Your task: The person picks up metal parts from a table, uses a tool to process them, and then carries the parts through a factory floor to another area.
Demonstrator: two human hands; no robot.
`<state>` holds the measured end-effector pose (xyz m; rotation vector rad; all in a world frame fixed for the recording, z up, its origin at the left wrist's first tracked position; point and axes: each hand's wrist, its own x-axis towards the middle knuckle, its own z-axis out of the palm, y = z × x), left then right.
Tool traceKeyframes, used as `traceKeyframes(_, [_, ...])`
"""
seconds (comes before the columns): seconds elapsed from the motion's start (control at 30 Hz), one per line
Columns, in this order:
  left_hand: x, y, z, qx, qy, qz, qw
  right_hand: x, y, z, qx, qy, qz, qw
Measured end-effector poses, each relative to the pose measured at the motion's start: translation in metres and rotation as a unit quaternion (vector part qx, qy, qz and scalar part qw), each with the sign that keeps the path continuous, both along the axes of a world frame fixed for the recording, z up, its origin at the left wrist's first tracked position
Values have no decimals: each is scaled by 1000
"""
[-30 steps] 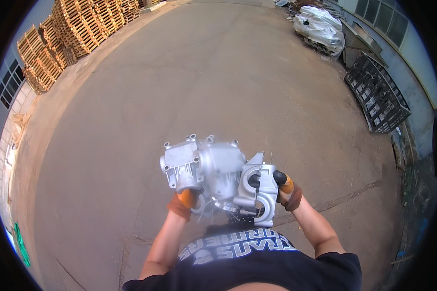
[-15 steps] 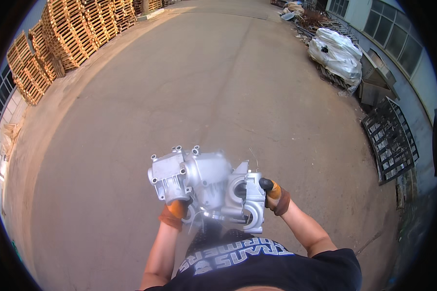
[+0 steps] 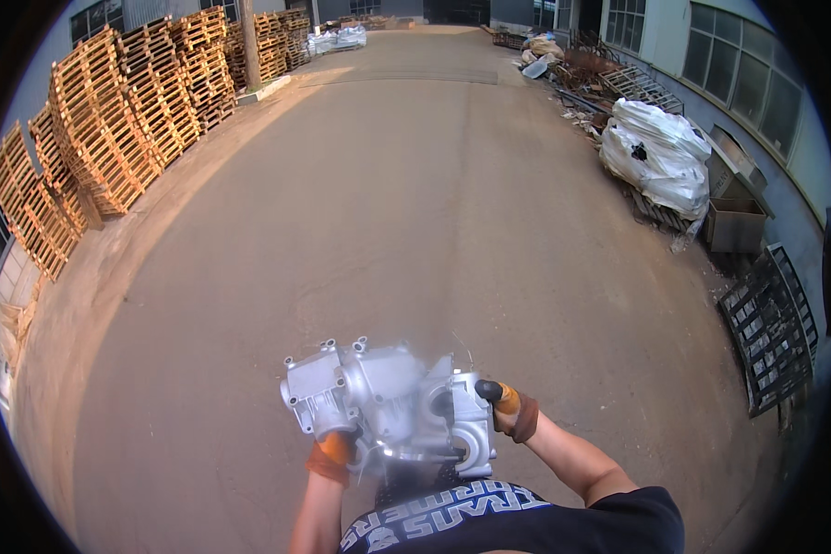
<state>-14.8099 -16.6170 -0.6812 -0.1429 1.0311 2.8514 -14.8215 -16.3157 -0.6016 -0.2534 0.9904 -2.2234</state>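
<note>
A large silver cast-metal housing (image 3: 392, 392), with bolt lugs and round openings, is held in front of my body. My left hand (image 3: 334, 452), in an orange and brown work glove, grips it from below at its left end; the fingers are mostly hidden under the metal. At the right end my right hand (image 3: 512, 406) is closed on the edge of the casting, its dark glove thumb on the outer side. The middle of the housing looks hazy. Both forearms are bare, and a dark printed shirt (image 3: 508, 517) shows below.
A wide concrete roadway (image 3: 342, 203) stretches ahead. Stacked wooden pallets (image 3: 111, 120) line the left side. Along the right wall are a white-wrapped bundle (image 3: 656, 157), a metal box (image 3: 737, 224), a black slatted frame (image 3: 771, 328) and a scrap heap (image 3: 591, 74).
The view has tilted up, showing more of the far end of the road. The housing and both hands sit lower in the picture. My grip looks the same.
</note>
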Motion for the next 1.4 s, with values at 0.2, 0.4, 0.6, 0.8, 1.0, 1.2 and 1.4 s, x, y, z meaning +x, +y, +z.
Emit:
traceKeyframes(0.2, [-255, -56, 10, -102, -22, 36, 994, -270, -51, -2, -59, -158, 23, 985])
traceKeyframes(0.4, [-530, -66, 25, -104, 19, -51, 993, -499, -66, 13, -25, -58, -70, 996])
traceKeyframes(0.6, [-773, -89, 20, -61, 50, -77, 994, -736, -90, 27, -130, -130, -36, 982])
traceKeyframes(0.8, [-1005, -151, 10, -182, -36, -1, 983, -996, -148, -15, -19, 53, -18, 998])
traceKeyframes(1.0, [-1245, -172, 29, -146, -125, 119, 974, -1258, -187, -24, -116, -123, 26, 985])
traceKeyframes(1.2, [-1503, -190, -22, -114, -46, -9, 992, -1490, -186, -30, -41, -84, -49, 994])
traceKeyframes(1.4, [-1747, -170, 8, -95, -13, -45, 994, -1705, -178, 1, -116, -140, -65, 981])
